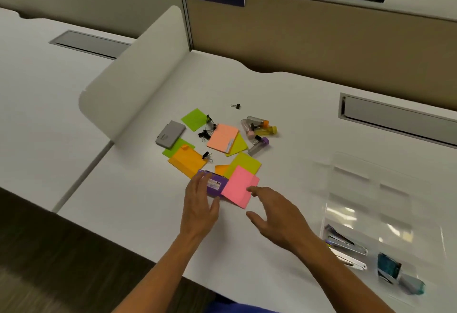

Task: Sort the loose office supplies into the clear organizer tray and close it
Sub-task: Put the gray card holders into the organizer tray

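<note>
While both hands are working over the pile, here's how it's all sitting:

Left hand fingers: the left hand (pixel 200 204) is lying flat-ish, fingers fairly straight and touching the top of the purple box (pixel 217 185); thumb is sticking out beside it, and I can't tell if it's really gripping.

Right hand fingers: the right hand (pixel 274 216) is spreading wide, holding nothing, index tip just reaching the edge of the pink sticky pad (pixel 239 187), thumb hanging off the desk (pixel 284 95) surface below it.

Near the hands: the pink pad is overlapping the purple box's right end, with a yellow-green pad (pixel 247 163) tucking in behind it.

Further out: an orange pad (pixel 186 160) is lying on a green sheet, a gray case (pixel 170 134) is sitting at the far left, and a salmon pad (pixel 222 137) is sitting mid-pile.

Clips: black binder clips (pixel 207 128) are bunching beside the salmon pad, with one stray clip (pixel 236 106) sitting well apart toward the back.

Tubes: small clear tubes (pixel 258 131) with coloured caps are piling up right of the salmon pad.

Organizer tray: the clear organizer tray (pixel 385 204) is sitting at the right of the desk, lid open, already holding staplers (pixel 346 246) and a teal item in the near compartments.
</note>
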A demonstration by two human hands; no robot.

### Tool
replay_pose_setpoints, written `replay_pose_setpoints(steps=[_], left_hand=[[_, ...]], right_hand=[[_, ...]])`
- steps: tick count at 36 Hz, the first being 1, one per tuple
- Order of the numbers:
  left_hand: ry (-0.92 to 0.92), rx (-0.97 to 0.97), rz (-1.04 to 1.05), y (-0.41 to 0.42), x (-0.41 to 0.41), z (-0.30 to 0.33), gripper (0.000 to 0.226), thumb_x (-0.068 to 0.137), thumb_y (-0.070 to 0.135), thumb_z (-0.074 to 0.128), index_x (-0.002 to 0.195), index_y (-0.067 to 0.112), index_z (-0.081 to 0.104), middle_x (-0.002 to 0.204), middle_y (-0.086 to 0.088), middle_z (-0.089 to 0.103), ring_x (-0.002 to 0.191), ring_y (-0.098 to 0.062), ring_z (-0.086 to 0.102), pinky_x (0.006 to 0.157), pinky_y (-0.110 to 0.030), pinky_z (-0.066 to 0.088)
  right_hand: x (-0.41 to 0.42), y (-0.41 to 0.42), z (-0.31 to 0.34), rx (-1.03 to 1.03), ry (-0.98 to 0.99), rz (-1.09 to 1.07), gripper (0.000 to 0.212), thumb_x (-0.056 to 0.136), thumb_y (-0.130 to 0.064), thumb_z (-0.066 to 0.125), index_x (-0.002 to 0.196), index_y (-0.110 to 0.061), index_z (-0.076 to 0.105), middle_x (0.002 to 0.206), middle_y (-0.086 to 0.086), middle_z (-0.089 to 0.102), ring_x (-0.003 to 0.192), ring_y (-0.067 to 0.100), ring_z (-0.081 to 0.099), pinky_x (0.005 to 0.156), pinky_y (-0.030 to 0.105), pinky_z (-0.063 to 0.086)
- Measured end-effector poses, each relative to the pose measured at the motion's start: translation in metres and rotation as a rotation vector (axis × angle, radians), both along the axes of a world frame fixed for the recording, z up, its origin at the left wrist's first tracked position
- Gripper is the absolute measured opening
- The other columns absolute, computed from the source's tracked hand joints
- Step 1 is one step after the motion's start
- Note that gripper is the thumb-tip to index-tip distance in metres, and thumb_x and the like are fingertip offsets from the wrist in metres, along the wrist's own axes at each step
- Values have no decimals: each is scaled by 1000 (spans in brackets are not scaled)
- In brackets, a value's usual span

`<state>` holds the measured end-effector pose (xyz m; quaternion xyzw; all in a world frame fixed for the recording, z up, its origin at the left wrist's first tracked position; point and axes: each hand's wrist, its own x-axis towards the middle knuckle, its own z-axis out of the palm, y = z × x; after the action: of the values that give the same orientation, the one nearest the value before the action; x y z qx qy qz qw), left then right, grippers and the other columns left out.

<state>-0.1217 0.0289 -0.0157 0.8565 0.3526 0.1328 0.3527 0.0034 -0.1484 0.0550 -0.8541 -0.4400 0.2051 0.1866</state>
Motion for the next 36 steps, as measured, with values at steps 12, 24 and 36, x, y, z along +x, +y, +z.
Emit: replay_pose_setpoints(steps=[12,24,36], left_hand=[[-64,-59,269,112,17,2,66,88,23,70,144,13,36,148,-12,38,138,-27,35,103,-43,44],[-30,-60,361,190,60,8,76,83,23,73,145,8,31,145,-14,37,135,-30,34,107,-45,40],[211,130,266,210,69,-5,75,81,39,72,142,13,38,138,-14,50,125,-35,43,100,-49,39]], right_hand=[[-19,95,-20,-39,-39,198,57,94,-46,58,145,-24,41,144,-1,50,129,16,46,97,30,47],[-12,136,-44,-35,-94,243,76,85,-30,74,149,-18,34,144,4,49,130,24,43,97,31,45],[-3,146,-60,-89,-139,275,90,84,-36,74,154,-19,20,144,10,48,125,29,48,95,38,46]])
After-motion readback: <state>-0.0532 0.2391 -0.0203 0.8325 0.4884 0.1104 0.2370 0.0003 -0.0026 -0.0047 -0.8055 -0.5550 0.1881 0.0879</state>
